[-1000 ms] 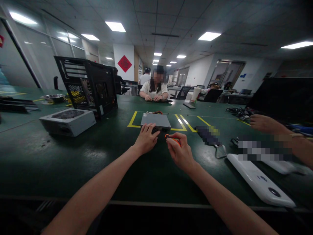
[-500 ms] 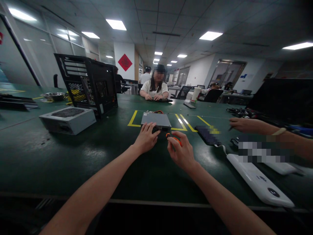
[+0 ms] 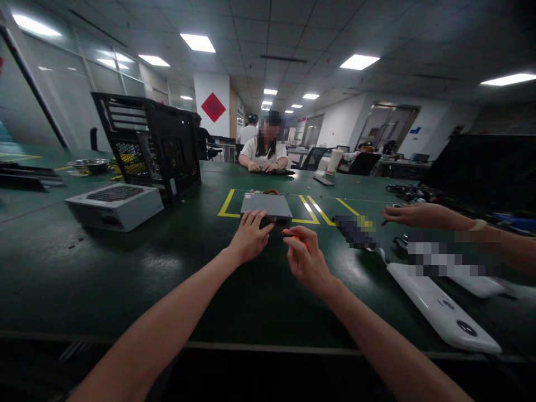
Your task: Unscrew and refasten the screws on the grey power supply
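A flat grey computer power supply (image 3: 268,204) lies on the green table in front of me, with coloured cables at its far side. My left hand (image 3: 250,237) holds its near left corner, fingers over the top and thumb at the front face. Just right of it, my right hand (image 3: 307,257) is closed around an orange-handled screwdriver (image 3: 288,232). Its tip end points at the front of the power supply; the shaft cannot be made out, and most of the handle is hidden by my fingers.
A larger power supply (image 3: 115,206) and a black computer case (image 3: 154,145) stand left. On the right are a phone (image 3: 354,231), a white power bank (image 3: 444,307) and a co-worker's hand (image 3: 412,214). Another person (image 3: 263,148) sits opposite. Yellow tape marks the table.
My right hand has tilted the screwdriver slightly and shifted it a little left. The co-worker's hand at the right has moved left. My left hand stays on the power supply.
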A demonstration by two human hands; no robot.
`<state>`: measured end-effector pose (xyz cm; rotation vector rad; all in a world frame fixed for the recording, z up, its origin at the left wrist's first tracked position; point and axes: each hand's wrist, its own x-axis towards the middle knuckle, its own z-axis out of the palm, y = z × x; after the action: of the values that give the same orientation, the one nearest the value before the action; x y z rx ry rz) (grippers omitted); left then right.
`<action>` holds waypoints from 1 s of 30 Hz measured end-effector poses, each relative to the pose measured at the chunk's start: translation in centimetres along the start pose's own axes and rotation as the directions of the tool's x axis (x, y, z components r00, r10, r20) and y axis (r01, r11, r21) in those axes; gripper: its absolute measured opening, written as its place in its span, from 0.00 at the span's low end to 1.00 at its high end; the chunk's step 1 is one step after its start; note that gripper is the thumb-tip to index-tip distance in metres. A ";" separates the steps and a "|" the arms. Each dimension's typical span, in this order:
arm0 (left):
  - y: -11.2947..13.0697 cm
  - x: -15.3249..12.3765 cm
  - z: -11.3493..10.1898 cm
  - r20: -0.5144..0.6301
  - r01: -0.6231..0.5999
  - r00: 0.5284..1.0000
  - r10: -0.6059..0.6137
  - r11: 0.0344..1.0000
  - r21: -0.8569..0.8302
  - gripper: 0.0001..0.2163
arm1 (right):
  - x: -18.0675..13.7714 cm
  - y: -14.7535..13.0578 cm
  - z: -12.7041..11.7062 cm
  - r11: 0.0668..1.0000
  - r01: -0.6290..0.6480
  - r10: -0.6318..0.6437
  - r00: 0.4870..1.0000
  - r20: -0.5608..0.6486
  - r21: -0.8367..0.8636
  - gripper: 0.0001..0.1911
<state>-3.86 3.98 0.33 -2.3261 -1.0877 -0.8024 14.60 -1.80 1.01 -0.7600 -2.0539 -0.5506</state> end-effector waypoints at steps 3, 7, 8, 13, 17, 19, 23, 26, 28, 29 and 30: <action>0.0 0.0 0.0 0.002 0.001 1.000 -0.001 1.000 -0.010 0.16 | 0.1 -0.1 -0.1 0.999 0.002 -0.002 1.000 -0.005 -0.046 0.18; 0.0 0.0 0.0 0.005 0.005 1.000 -0.005 1.000 -0.015 0.16 | 0.1 -0.1 0.0 1.000 -0.014 0.014 1.000 0.007 -0.005 0.20; 0.0 0.0 0.0 0.005 0.007 1.000 -0.007 1.000 -0.016 0.16 | 0.1 -0.1 0.0 1.000 -0.018 0.018 1.000 0.005 0.016 0.21; 0.1 0.0 -0.1 0.005 0.011 1.000 -0.011 1.000 -0.022 0.16 | 0.1 -0.3 -0.1 0.999 -0.032 0.032 0.999 0.003 -0.044 0.18; 0.1 0.0 -0.1 0.002 0.014 1.000 -0.014 1.000 -0.017 0.16 | 0.2 -0.4 -0.2 1.000 -0.029 0.029 1.000 -0.003 0.006 0.20; 0.1 0.0 -0.1 0.000 0.012 1.000 -0.012 1.000 -0.020 0.16 | 0.2 -0.4 -0.2 0.998 -0.037 0.036 0.999 -0.008 -0.043 0.19; 0.1 0.0 0.0 0.002 0.006 1.000 -0.006 1.000 -0.015 0.16 | 0.2 -0.3 -0.1 0.999 -0.045 0.045 0.999 0.001 0.004 0.20; 0.1 0.0 0.0 -0.002 0.015 1.000 -0.015 1.000 -0.018 0.16 | 0.1 -0.2 -0.1 0.998 -0.051 0.052 0.999 -0.012 0.030 0.20; 0.1 0.0 -0.1 -0.001 0.015 1.000 -0.015 1.000 -0.026 0.16 | 0.1 -0.2 -0.1 0.998 -0.063 0.063 0.998 -0.005 -0.020 0.19; 0.1 0.0 -0.1 0.001 0.013 1.000 -0.013 1.000 -0.028 0.16 | 0.1 -0.2 -0.1 0.997 -0.068 0.068 0.998 0.005 -0.035 0.19; 0.1 0.0 -0.1 0.003 0.010 1.000 -0.010 1.000 -0.028 0.16 | 0.1 -0.2 -0.1 0.997 -0.067 0.067 0.998 0.014 -0.032 0.19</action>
<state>-3.86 3.85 0.38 -2.3470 -1.0976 -0.8229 14.51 -1.95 1.08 -0.8506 -2.0303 -0.5417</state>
